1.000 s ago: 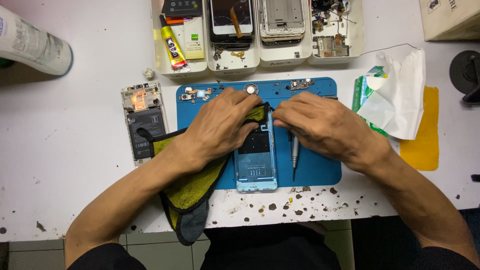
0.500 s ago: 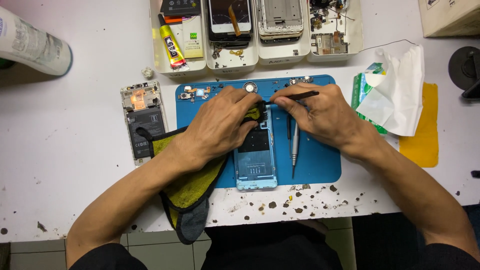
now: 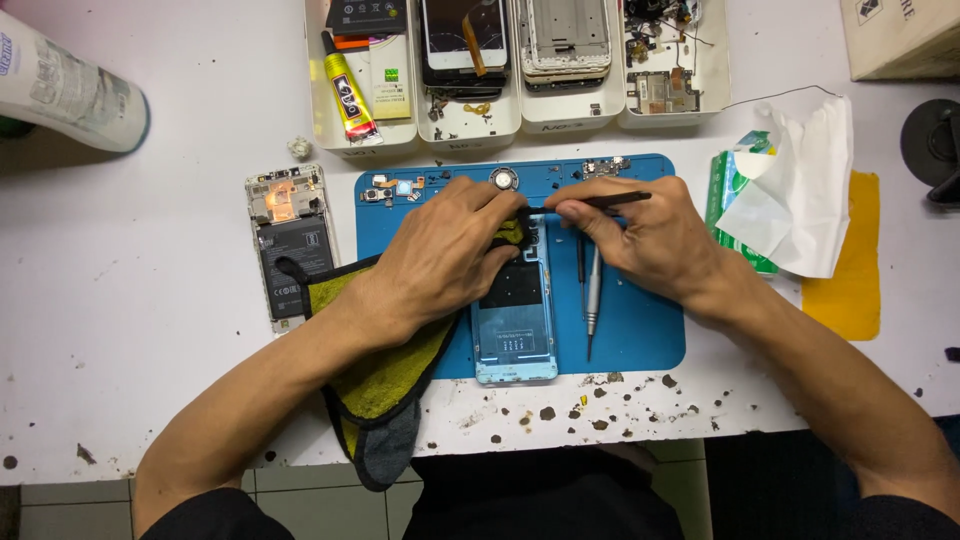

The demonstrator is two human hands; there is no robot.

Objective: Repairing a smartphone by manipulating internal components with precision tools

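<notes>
A light blue phone frame (image 3: 513, 325) lies on a blue work mat (image 3: 640, 330). My left hand (image 3: 440, 255) presses a yellow-green cloth (image 3: 385, 370) onto the phone's upper end. My right hand (image 3: 640, 232) holds black tweezers (image 3: 590, 202) level, their tip pointing left to the phone's top edge by my left fingertips. A grey screwdriver (image 3: 592, 300) rests on the mat just right of the phone.
An opened phone body (image 3: 288, 245) lies left of the mat. White trays (image 3: 470, 115) of phone parts and a glue tube (image 3: 348, 95) line the back. A tissue pack (image 3: 790, 205) and yellow pad (image 3: 845, 260) sit right. A roll (image 3: 65, 85) lies far left.
My right hand lifted off the phone, took up the black tweezers and now points them left at the phone's top edge. My left hand stays on the cloth.
</notes>
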